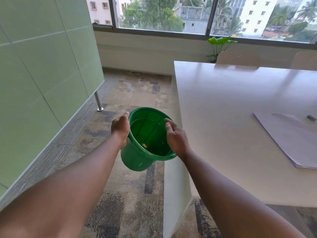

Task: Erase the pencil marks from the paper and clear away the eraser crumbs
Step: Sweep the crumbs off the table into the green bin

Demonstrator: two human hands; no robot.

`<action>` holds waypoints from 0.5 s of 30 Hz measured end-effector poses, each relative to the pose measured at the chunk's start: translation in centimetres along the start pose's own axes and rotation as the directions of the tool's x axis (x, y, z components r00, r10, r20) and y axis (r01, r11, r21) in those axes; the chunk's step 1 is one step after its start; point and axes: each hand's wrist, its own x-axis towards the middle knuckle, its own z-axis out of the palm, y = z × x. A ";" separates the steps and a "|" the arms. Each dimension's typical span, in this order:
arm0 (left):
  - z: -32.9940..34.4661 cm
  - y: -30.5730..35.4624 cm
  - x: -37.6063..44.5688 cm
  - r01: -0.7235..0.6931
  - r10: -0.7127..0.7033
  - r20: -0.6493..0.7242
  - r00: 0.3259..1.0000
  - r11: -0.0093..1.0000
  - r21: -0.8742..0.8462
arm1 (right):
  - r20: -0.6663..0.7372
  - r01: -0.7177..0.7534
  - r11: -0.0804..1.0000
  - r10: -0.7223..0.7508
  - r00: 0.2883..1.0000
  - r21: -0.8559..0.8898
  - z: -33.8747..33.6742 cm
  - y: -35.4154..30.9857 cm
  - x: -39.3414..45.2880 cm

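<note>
A green plastic bucket (145, 134) hangs in the air above the carpet, just left of the white table's (231, 103) near corner. My left hand (121, 127) grips its left rim. Over its right rim is my right hand (175, 136), fingers loosely curled, and I cannot tell whether it grips the rim or holds anything. A small orange speck lies inside the bucket. On the table at the far right lies the white paper (291, 140), with a small dark eraser (310, 118) beyond it. Pencil marks and crumbs are too small to make out.
A green partition (42, 74) on a metal leg (98, 102) stands to the left. Patterned carpet (137, 194) lies below. Two chair backs (238, 57) and a potted plant (219, 43) stand behind the table, under a wide window.
</note>
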 end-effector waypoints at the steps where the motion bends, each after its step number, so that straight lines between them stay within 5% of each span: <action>1: 0.0 0.0 0.0 0.001 -0.001 -0.001 1.000 1.000 0.002 | -0.025 0.004 1.000 -0.005 1.000 -0.017 -0.3 0.0 0.1; 7: 0.2 -0.1 0.5 -0.004 0.004 0.008 1.000 1.000 0.009 | -0.296 -0.173 0.908 0.057 0.953 -0.381 -3.2 4.2 1.7; 10: 0.2 -0.1 0.5 -0.009 0.009 0.017 1.000 1.000 0.007 | -0.273 -0.213 0.860 0.091 0.958 -0.464 -2.3 4.9 1.5; 15: 0.2 -0.4 0.9 0.014 -0.014 0.023 1.000 1.000 0.002 | 0.024 -0.055 0.992 0.052 0.998 0.110 1.5 0.7 1.5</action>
